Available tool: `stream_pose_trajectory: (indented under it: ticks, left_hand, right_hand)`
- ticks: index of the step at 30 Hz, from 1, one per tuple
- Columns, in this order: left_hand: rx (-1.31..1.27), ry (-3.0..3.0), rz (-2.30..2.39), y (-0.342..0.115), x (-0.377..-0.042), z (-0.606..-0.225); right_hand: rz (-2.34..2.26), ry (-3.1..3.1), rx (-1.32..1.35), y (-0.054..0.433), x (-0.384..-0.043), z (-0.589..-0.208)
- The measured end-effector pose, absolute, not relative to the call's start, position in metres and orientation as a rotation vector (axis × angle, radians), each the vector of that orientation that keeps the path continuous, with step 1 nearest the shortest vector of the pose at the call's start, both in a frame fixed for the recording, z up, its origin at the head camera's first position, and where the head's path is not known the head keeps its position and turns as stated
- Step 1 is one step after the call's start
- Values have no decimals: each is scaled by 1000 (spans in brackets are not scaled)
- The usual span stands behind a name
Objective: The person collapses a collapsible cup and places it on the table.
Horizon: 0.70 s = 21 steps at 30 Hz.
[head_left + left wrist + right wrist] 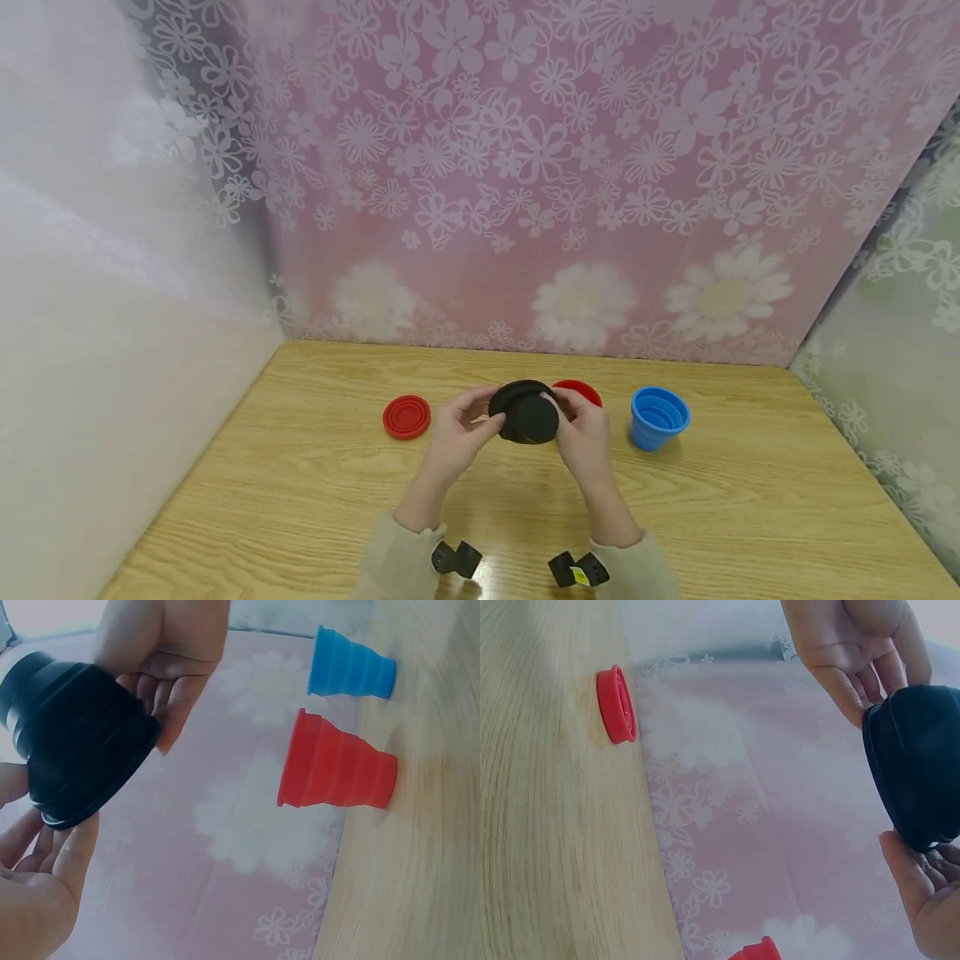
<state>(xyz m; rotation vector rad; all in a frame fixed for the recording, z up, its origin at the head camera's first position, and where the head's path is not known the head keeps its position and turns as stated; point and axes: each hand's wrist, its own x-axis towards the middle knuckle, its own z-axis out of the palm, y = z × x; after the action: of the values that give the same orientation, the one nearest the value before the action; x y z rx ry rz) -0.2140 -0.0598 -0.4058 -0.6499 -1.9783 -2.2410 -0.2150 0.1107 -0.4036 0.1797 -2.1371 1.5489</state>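
A black collapsible cup [536,419] is held up above the table between both hands, tilted so its round base faces the head camera. My left hand [456,432] grips the rim side, thumb toward the base and fingers beneath the rim. On the opposite side my right hand [583,435] pinches the cup with thumb and fingers. The left wrist view shows the black cup's stepped wall [82,727] partly unfolded. Behind the right hand stands a red collapsible cup [337,765], mostly hidden in the head view.
A blue collapsible cup [658,417] stands unfolded on the wooden table [300,500], right of the hands. To the left lies a flattened red collapsible cup [407,417]. Flower-patterned cloth [480,167] hangs behind the table's back edge, with pale walls either side.
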Motion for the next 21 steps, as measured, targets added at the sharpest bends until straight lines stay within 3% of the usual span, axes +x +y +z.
stream_pose_trajectory:
  ticks: [8, 14, 21]
  left_hand:
    - [-571, -1955, -2109, -56, -209, -397]
    - [-454, -1857, -2146, -60, -214, -404]
    - [-403, -1858, -2182, -59, -205, -388]
  right_hand:
    - [1797, -2214, 120, 108, -212, -400]
    - [2161, -2087, 374, 113, -208, -396]
    - [2189, -2053, 548, 115, -207, -395]
